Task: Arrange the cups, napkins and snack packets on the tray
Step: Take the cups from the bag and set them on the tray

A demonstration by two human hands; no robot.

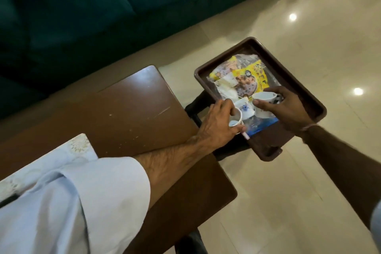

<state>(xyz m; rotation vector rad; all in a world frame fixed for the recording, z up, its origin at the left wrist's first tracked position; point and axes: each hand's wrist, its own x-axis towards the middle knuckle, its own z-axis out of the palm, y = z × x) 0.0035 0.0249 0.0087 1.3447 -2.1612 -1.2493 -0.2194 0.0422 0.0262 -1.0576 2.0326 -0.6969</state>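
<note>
A dark brown tray (296,86) rests past the table's right end. Yellow snack packets (247,77) lie in its far half, with white napkins (225,85) beside them. My left hand (216,126) is shut on a small white cup (299,118) at the tray's near left edge. My right hand (288,107) grips a larger white cup (262,97) by its rim, over the tray's middle. A third white cup (245,109) with a blue flower stands between the two. A blue packet (259,128) lies under the cups.
A brown wooden table (123,117) fills the left, with a white patterned cloth (51,159) at its near corner. A teal sofa (103,6) stands behind. Glossy beige floor tiles (309,192) spread to the right.
</note>
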